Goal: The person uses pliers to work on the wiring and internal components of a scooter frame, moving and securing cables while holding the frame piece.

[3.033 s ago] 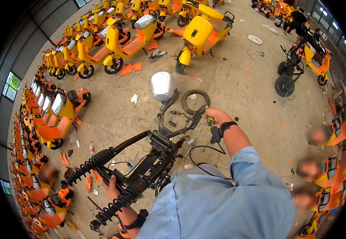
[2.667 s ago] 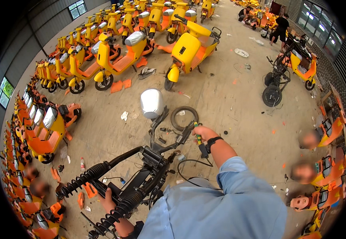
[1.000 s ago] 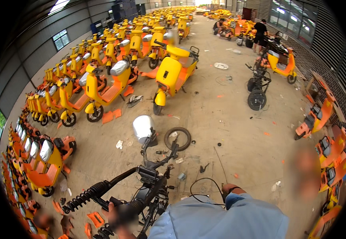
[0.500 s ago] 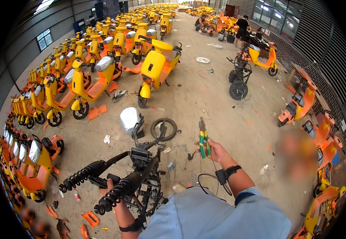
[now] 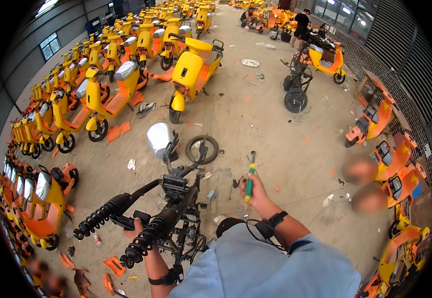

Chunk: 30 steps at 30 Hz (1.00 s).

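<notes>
In front of me lies a stripped black scooter frame (image 5: 175,185), with two coil-spring shock absorbers (image 5: 102,215) pointing toward the lower left. My left hand (image 5: 133,229) is closed on a black part of this frame between the shocks; the near shock partly hides its fingers. Held out over the floor to the right of the frame, my right hand (image 5: 259,194) is closed round a pair of pliers (image 5: 250,180) with green and yellow handles. The pliers show nearly edge-on, jaws pointing away from me and touching nothing.
A silver seat (image 5: 160,139) and a black wheel (image 5: 212,151) are just beyond the frame. Yellow scooters (image 5: 192,74) stand in rows on the left, others (image 5: 370,121) along the right wall. Orange panels (image 5: 114,266) litter the floor. Two people (image 5: 301,26) are farther back.
The pliers have turned from showing both handles spread to nearly edge-on, and my right hand has shifted slightly left. My left hand stays on the frame. The view has tilted a little.
</notes>
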Each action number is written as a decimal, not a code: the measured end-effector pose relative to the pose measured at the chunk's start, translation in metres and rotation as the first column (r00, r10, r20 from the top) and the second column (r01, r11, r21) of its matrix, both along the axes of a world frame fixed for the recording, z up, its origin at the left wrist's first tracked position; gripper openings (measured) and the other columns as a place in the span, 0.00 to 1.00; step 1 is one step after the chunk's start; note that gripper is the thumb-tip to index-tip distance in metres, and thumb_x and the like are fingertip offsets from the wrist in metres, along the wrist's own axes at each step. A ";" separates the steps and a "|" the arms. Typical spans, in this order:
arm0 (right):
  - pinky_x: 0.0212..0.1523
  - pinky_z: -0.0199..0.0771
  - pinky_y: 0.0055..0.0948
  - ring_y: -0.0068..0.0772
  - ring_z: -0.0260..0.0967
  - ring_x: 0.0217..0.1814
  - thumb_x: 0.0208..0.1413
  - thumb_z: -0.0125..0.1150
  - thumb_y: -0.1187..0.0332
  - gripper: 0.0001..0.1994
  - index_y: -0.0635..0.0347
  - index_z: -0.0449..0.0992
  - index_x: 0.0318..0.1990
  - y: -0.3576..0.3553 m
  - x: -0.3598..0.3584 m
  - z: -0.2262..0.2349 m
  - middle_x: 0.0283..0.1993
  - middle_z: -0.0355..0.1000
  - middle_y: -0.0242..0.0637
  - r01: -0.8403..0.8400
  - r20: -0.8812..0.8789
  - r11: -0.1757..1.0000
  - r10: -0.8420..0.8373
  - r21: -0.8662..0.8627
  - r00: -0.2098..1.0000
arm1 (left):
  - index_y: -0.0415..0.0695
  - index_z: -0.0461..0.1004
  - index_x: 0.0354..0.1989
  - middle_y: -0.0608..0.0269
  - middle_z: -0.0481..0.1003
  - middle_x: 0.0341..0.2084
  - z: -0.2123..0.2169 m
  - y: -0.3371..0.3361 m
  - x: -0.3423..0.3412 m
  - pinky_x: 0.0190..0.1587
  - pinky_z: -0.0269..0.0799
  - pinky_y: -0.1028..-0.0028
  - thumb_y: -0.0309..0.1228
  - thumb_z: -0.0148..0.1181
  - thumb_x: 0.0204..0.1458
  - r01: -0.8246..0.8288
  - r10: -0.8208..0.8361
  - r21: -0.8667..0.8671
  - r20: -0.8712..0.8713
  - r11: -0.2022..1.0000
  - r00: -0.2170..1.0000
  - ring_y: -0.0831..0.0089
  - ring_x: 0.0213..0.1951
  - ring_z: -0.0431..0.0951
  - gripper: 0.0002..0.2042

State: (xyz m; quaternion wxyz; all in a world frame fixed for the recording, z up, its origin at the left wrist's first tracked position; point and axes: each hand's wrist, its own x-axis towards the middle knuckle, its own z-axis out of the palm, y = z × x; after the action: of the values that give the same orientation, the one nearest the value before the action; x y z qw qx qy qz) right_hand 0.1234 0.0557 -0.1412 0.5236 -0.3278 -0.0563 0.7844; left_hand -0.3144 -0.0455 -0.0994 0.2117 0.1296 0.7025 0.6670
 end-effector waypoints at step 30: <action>0.31 0.79 0.42 0.46 0.70 0.35 0.49 0.51 0.77 0.09 0.68 0.66 0.39 0.305 -0.041 -0.073 0.36 0.66 0.46 -0.539 0.609 0.769 0.619 -0.344 0.496 | 0.37 0.68 0.50 0.61 0.72 0.31 0.069 -0.042 0.041 0.30 0.74 0.74 0.30 0.59 0.47 -0.127 0.125 0.017 0.056 0.992 0.991 0.72 0.28 0.76 0.20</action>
State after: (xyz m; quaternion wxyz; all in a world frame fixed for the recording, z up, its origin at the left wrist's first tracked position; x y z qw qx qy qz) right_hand 0.0820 0.3607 -0.2145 0.1501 -0.5854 -0.3119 0.7331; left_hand -0.2735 -0.0877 -0.0305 0.1871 0.0687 0.6963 0.6895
